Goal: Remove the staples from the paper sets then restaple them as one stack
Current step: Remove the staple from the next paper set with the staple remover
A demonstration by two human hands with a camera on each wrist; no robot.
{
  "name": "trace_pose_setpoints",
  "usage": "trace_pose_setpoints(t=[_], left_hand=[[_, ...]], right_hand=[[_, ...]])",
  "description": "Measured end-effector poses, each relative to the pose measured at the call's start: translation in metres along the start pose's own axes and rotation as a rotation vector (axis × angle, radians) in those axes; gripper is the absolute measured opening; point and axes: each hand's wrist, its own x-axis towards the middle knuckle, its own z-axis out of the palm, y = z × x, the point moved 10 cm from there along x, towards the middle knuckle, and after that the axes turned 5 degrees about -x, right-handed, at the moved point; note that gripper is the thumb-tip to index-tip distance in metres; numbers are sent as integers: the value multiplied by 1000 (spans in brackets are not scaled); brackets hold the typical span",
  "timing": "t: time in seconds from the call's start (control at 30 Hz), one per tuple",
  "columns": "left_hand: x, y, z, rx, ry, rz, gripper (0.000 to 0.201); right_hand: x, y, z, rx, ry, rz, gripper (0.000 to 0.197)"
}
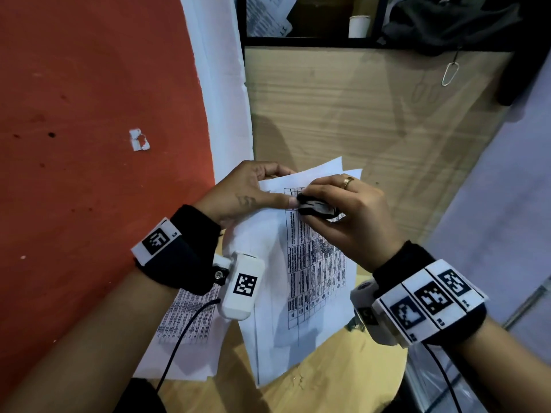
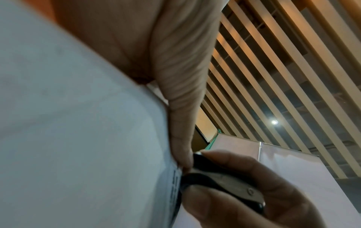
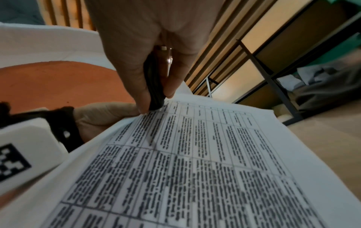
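My left hand (image 1: 250,189) grips the top left corner of a printed paper set (image 1: 310,281), thumb on the front and fingers behind, and holds it lifted and tilted. My right hand (image 1: 343,210) pinches a small black staple remover (image 1: 316,205) whose tip sits on that corner beside my left thumb. In the left wrist view the black staple remover (image 2: 220,182) touches the paper set (image 2: 78,123) at the thumb tip. From the right wrist, the staple remover (image 3: 154,86) meets the printed table of the paper set (image 3: 195,162). The staple itself is hidden.
A second printed paper set (image 1: 185,323) lies on the wooden table (image 1: 343,380) under my left wrist. A wooden panel (image 1: 372,120) and a shelf with a white cup (image 1: 359,26) stand behind. An orange wall (image 1: 89,129) is on the left.
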Motion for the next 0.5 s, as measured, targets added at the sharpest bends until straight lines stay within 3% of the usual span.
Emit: trace_pose_setpoints(t=[0.3, 0.4, 0.5], left_hand=[[-4, 3, 2, -66, 46, 13, 25], [-3, 7, -2, 56, 123, 87, 30], [-4, 7, -10, 108, 248, 131, 23]], right_hand=[[-5, 17, -4, 208, 47, 154, 26], [-5, 18, -3, 201, 56, 159, 27], [-6, 19, -2, 145, 82, 175, 24]])
